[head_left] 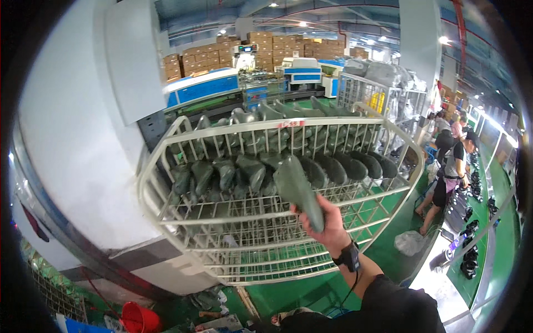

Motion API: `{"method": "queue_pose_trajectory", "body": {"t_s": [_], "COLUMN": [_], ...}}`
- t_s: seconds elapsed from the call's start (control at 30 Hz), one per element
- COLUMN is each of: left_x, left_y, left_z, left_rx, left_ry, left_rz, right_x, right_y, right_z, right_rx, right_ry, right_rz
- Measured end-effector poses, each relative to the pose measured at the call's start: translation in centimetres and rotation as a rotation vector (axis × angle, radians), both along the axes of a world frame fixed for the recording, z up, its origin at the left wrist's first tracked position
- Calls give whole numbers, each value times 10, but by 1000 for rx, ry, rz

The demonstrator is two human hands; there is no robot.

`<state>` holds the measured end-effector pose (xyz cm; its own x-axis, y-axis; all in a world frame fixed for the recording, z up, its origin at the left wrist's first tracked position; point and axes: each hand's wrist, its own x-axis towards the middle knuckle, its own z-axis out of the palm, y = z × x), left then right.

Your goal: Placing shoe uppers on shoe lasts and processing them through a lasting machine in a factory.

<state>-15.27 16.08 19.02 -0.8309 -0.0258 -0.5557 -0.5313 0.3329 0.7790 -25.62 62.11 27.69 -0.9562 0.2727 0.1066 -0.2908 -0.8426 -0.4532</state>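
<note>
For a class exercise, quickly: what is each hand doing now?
Left hand: not in view, cannot tell.
Right hand: closed around a green shoe last.

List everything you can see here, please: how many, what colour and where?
held foot-shaped form: one, dark green, in the right hand, before the rack
racked forms: many, dark green, on the rack
rack: one, off-white, centre
cartons: many, brown, stacked at the back
machines: several, blue and white, behind the rack
pillar: one, whitish, left
bucket: one, red, lower left
plastic bag: one, translucent white, right of the rack
co-workers: several, mixed clothing, right
floor: one, green, below
wrist device: one, black, right wrist
right hand: one, bare, lower centre
sleeve: one, black, lower right
</note>
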Motion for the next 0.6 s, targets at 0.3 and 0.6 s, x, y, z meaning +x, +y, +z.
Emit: {"method": "queue_pose_trajectory", "body": {"t_s": [0.3, 0.6], "left_x": [-17, 134], "left_y": [8, -99], "left_z": [-11, -37], "left_rx": [-25, 521], "left_ry": [-49, 387], "left_rz": [-90, 596], "right_x": [-53, -85], "right_y": [118, -98], "right_z": [6, -7], "right_rx": [-367, 512], "right_ry": [-178, -316], "right_rz": [-22, -40]}}
